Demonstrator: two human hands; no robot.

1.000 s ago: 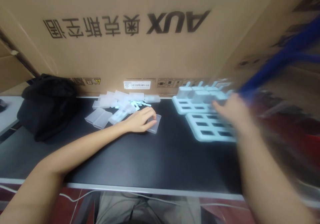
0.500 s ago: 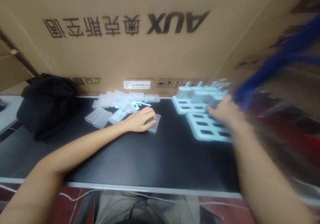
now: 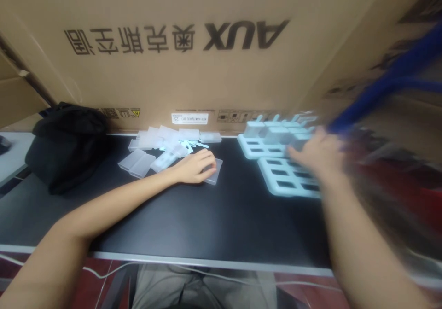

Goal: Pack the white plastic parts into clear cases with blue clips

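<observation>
- Left hand point(image 3: 197, 167) unmoved, curled over clear case point(image 3: 217, 173); grip: cannot tell.
- Right hand point(image 3: 316, 154) nearer 9 o'clock, beside upright moulds point(image 3: 278, 135); hold: cannot tell.
- Case, moulds unshifted: no progress.

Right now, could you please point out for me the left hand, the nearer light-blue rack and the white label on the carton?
Left hand point(image 3: 194, 167): head view, back of the hand.
Nearer light-blue rack point(image 3: 290, 192): head view, front rim.
White label point(image 3: 189, 118): head view, its middle.
</observation>
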